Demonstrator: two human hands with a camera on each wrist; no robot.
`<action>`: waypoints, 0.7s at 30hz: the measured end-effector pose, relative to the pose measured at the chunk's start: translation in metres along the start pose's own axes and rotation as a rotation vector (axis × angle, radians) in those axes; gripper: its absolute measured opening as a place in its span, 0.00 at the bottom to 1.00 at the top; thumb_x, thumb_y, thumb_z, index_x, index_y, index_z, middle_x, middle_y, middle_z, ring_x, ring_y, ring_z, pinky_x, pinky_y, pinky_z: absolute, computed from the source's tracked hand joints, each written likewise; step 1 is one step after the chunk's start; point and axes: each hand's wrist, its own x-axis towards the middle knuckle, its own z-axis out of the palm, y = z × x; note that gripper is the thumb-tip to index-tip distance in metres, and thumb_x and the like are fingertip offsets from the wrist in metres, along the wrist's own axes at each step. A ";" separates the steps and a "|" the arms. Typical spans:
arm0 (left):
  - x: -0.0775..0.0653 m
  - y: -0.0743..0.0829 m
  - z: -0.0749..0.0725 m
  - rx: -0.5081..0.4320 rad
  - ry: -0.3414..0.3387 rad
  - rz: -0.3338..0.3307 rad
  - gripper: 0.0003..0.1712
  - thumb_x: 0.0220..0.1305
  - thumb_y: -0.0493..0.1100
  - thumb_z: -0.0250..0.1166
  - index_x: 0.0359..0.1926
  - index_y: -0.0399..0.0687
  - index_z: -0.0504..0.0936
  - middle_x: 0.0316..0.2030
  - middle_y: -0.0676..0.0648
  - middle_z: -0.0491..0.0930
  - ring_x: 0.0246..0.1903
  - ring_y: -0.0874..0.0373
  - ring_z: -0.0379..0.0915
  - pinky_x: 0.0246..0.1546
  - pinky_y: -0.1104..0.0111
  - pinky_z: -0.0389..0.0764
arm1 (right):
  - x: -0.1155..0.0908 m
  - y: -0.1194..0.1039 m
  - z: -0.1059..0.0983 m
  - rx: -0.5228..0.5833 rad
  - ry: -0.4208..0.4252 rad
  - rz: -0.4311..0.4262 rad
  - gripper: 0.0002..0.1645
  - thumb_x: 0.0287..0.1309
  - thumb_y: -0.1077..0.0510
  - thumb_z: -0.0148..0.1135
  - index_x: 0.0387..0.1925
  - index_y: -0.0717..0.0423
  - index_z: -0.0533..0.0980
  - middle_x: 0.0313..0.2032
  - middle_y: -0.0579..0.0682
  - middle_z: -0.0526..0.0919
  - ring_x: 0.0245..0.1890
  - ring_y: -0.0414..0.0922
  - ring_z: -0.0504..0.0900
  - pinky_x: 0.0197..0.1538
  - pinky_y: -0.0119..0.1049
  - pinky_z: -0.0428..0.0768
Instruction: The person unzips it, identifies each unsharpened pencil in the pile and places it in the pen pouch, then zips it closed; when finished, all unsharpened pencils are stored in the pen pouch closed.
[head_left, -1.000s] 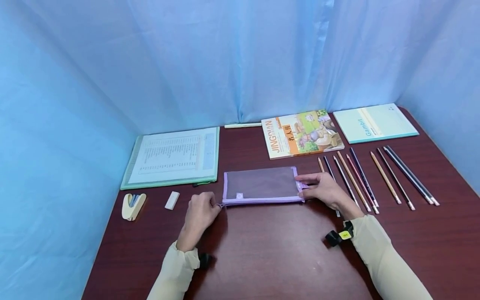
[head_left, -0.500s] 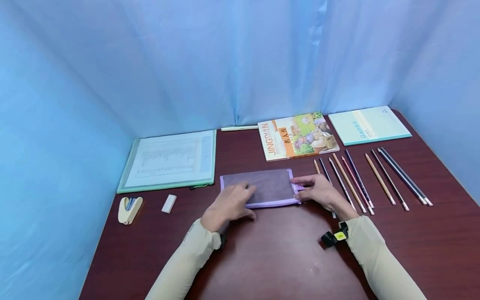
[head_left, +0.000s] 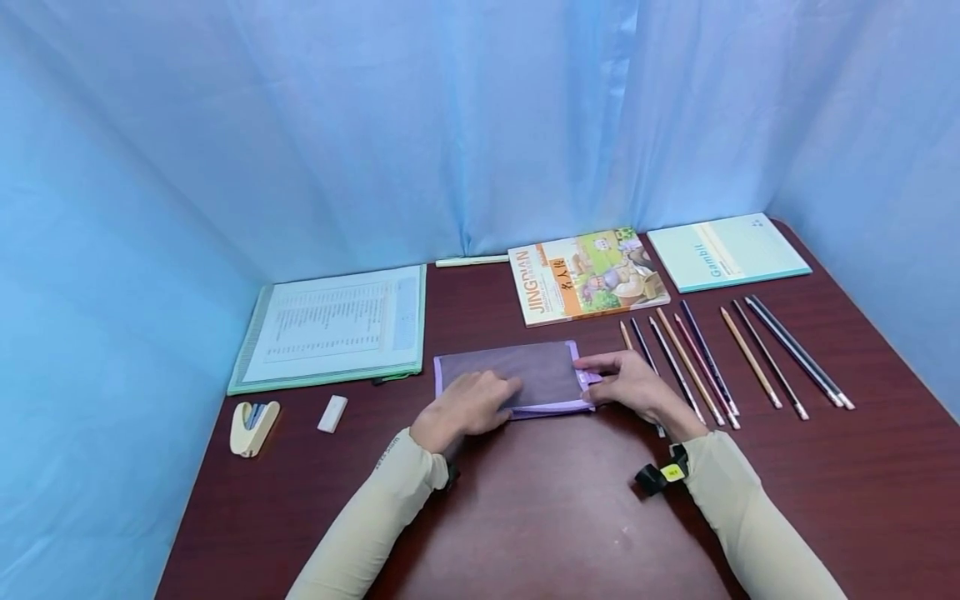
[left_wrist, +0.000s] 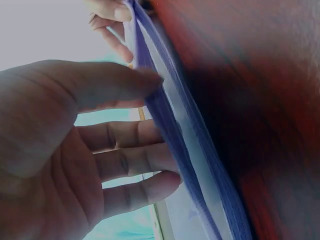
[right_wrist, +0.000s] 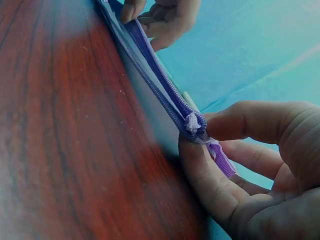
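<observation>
A purple-edged mesh zipper pouch (head_left: pixel 542 372) lies flat at the middle of the table, its zipper side facing me. My left hand (head_left: pixel 471 406) grips its front edge left of centre, thumb on the zipper band (left_wrist: pixel 159 107) and fingers behind the upper layer. Between the two zipper bands a gap shows in both wrist views, so the pouch is unzipped there. At the right end, my right hand (head_left: pixel 632 388) pinches the corner between thumb and fingers, beside a small purple fabric tab (right_wrist: pixel 224 162). The zipper pull is not visible.
Several pencils (head_left: pixel 690 358) lie to the right. Behind are a picture-covered book (head_left: pixel 592 275), a pale notebook (head_left: pixel 727 252) and a whitish stick (head_left: pixel 472 262). Leftward lie a green-edged document folder (head_left: pixel 330 329), a white eraser (head_left: pixel 332 414) and a cream stapler-like item (head_left: pixel 253 428).
My left hand has gone from the zipper pull at the pouch's left end rightward onto its front edge, which now gapes. The right hand keeps its hold on the right corner.
</observation>
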 end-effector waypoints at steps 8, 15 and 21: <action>-0.006 0.003 -0.001 -0.020 0.018 0.016 0.11 0.62 0.35 0.62 0.23 0.51 0.77 0.21 0.51 0.80 0.24 0.57 0.78 0.26 0.63 0.78 | -0.005 -0.010 -0.001 -0.070 -0.066 -0.035 0.36 0.56 0.68 0.64 0.66 0.72 0.67 0.64 0.75 0.70 0.35 0.39 0.85 0.38 0.34 0.86; -0.020 0.004 -0.013 -0.141 0.085 -0.018 0.11 0.59 0.33 0.63 0.21 0.49 0.78 0.17 0.54 0.71 0.20 0.64 0.64 0.23 0.70 0.70 | -0.028 -0.044 -0.026 -0.536 0.155 -0.199 0.26 0.60 0.61 0.65 0.60 0.65 0.76 0.51 0.68 0.84 0.46 0.55 0.87 0.40 0.35 0.84; -0.030 0.007 -0.019 -0.249 0.138 -0.116 0.06 0.58 0.33 0.63 0.26 0.46 0.81 0.18 0.52 0.76 0.19 0.65 0.64 0.21 0.74 0.68 | -0.034 -0.054 -0.050 -0.827 0.332 -0.118 0.23 0.59 0.59 0.65 0.53 0.69 0.78 0.40 0.66 0.86 0.38 0.58 0.85 0.39 0.49 0.79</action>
